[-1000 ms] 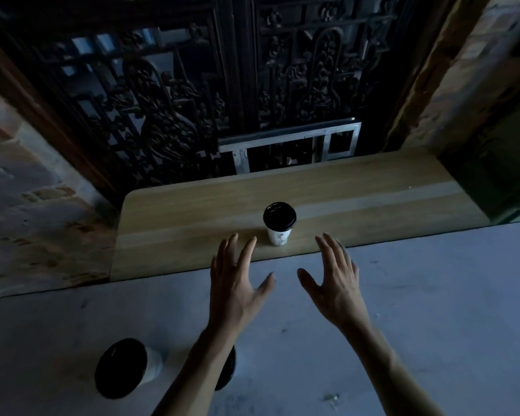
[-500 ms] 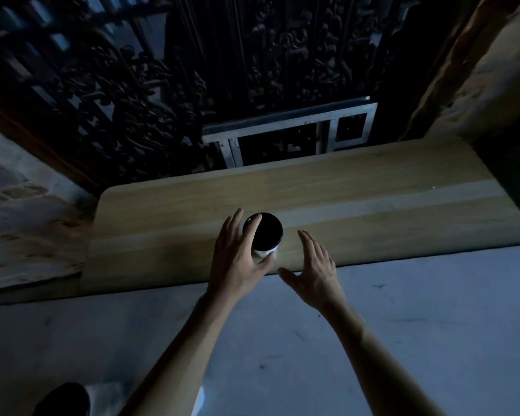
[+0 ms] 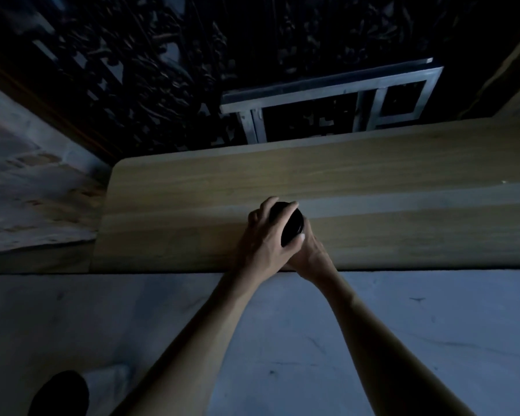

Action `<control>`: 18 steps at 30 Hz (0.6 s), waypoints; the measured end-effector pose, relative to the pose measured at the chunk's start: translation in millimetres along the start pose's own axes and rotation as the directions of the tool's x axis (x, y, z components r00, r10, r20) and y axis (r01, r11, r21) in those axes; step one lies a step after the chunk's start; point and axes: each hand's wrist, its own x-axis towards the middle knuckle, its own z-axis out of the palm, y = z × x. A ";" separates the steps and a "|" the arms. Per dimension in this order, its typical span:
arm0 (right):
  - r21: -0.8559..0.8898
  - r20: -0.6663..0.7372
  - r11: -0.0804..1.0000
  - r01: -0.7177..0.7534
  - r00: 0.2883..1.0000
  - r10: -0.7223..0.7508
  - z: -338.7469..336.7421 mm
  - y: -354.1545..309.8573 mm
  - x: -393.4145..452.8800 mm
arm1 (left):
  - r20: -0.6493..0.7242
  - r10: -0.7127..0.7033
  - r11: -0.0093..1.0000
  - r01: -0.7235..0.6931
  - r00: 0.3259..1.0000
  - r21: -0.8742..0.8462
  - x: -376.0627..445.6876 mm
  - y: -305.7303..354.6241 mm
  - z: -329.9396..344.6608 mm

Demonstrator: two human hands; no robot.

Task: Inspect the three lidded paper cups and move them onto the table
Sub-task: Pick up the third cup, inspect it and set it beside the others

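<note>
A paper cup with a black lid (image 3: 291, 225) stands on the wooden board (image 3: 403, 223) beyond the pale table. My left hand (image 3: 264, 238) wraps over the lid and the cup's left side. From the right, my right hand (image 3: 311, 253) closes around the lower body, which is hidden by both hands. Another lidded cup (image 3: 63, 391), with a black lid and white body, sits on the pale table (image 3: 373, 340) at the bottom left, partly cut off by the frame and by my left forearm. No third cup is visible.
Behind the board rises a dark carved wooden screen (image 3: 168, 79) with a grey metal frame (image 3: 336, 103) leaning against it. Rough stone or brick surfaces flank the board on the left (image 3: 33, 199) and the far right.
Both hands reached forward from over the table and closed on the cup on the board. The view shifted forward, so the near cups slid toward the bottom left edge.
</note>
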 end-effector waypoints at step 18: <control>-0.330 0.053 0.921 0.208 0.978 -0.202 -40.3 -74.0 -82.9 | -0.061 -0.209 0.781 0.129 0.976 -0.611 -64.9 3.3 -86.1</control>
